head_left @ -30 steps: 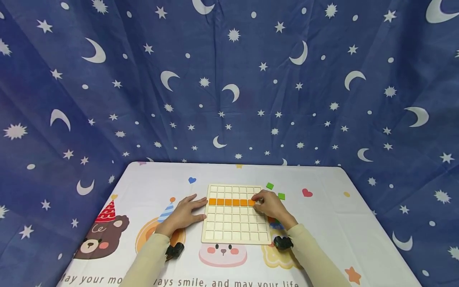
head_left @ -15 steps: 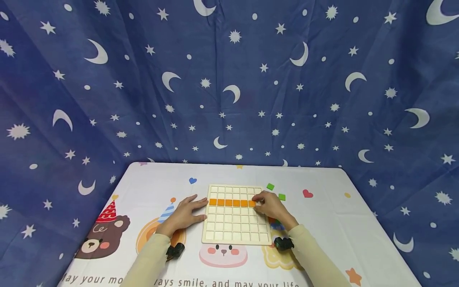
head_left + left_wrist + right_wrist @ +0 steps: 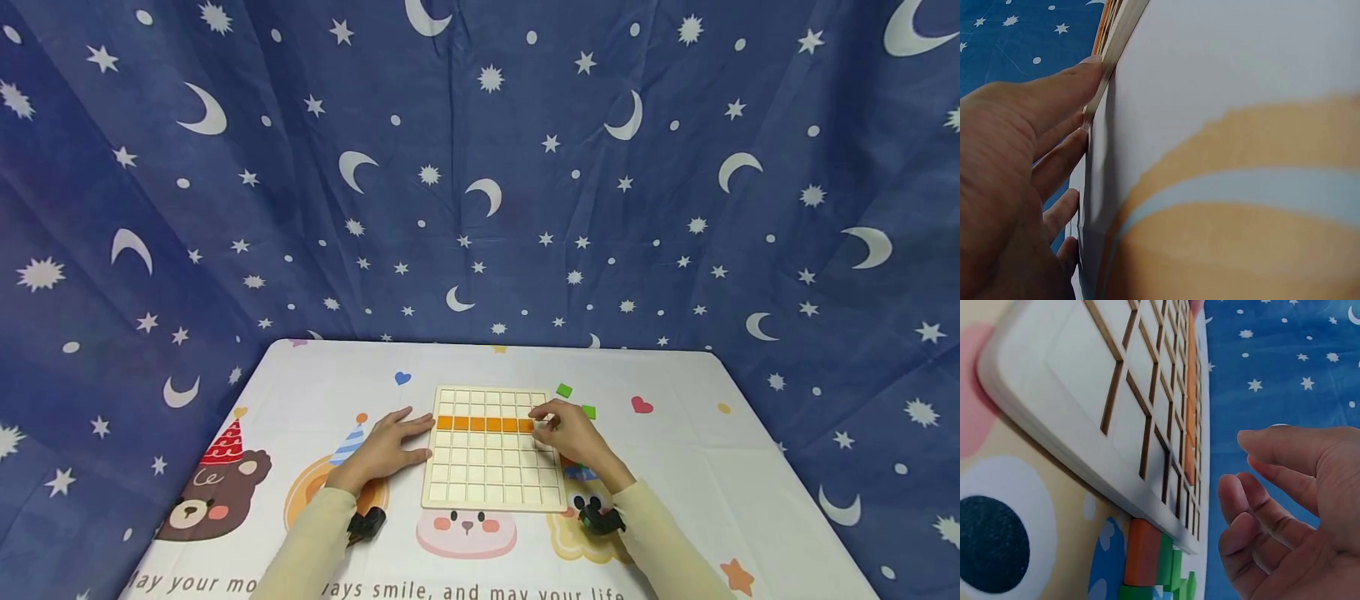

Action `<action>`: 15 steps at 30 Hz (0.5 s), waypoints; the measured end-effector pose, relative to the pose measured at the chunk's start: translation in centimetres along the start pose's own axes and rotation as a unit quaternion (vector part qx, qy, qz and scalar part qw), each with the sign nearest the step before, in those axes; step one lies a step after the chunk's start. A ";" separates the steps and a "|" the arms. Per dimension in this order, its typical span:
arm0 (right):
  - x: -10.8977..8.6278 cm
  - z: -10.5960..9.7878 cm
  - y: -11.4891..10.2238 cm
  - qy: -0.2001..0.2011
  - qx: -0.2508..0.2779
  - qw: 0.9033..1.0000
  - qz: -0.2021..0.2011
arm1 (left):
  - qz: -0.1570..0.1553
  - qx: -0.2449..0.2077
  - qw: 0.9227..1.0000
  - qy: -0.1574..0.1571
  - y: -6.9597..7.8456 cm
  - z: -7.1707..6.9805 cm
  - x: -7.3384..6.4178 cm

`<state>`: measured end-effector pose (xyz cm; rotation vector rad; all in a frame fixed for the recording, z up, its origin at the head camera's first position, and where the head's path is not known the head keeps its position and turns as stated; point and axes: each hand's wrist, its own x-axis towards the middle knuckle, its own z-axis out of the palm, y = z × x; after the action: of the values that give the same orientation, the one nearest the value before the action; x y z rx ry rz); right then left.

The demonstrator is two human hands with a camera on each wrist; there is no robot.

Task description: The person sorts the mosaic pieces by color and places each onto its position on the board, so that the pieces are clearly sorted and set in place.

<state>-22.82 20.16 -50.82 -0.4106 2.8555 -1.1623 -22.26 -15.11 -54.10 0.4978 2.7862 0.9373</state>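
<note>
A pale wooden grid board [image 3: 495,468] lies flat on the table, with several orange square tiles [image 3: 477,424] forming one row across it. My left hand [image 3: 381,448] rests at the board's left side, fingers extended. In the left wrist view the thumb and fingertips of that hand [image 3: 1016,156] touch the board's edge. Over the right end of the orange row is my right hand [image 3: 573,435]. The right wrist view shows this hand [image 3: 1291,512] beside the board, thumb and index finger apart and nothing between them, the other fingers loosely bent.
Two green tiles [image 3: 564,389] lie beyond the board's right corner. Against the board's right edge, an orange tile [image 3: 1142,551] and several green tiles [image 3: 1166,559] sit close together. A printed cloth covers the table [image 3: 750,467]; a blue star-patterned curtain [image 3: 480,167] stands behind.
My right hand has let go of the last orange tile in the row and drawn slightly right, its wrist shifting outward. The left hand stays at the board's edge.
</note>
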 end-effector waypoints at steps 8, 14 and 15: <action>-1.2 -0.7 -0.6 0.022 0.007 1.000 0.016 | -0.003 -0.005 1.000 0.000 0.1 -0.1 -0.1; -2.4 -0.9 -0.6 0.036 0.013 0.999 0.024 | -0.005 -0.003 1.000 0.006 0.2 -0.1 -0.1; -2.5 -1.0 -0.5 0.038 0.013 0.999 0.023 | -0.005 -0.003 1.000 0.006 0.2 -0.1 -0.1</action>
<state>-20.37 21.11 -49.96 -0.3052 2.8934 -1.2302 -22.11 -15.06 -53.89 0.4796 2.7930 0.9486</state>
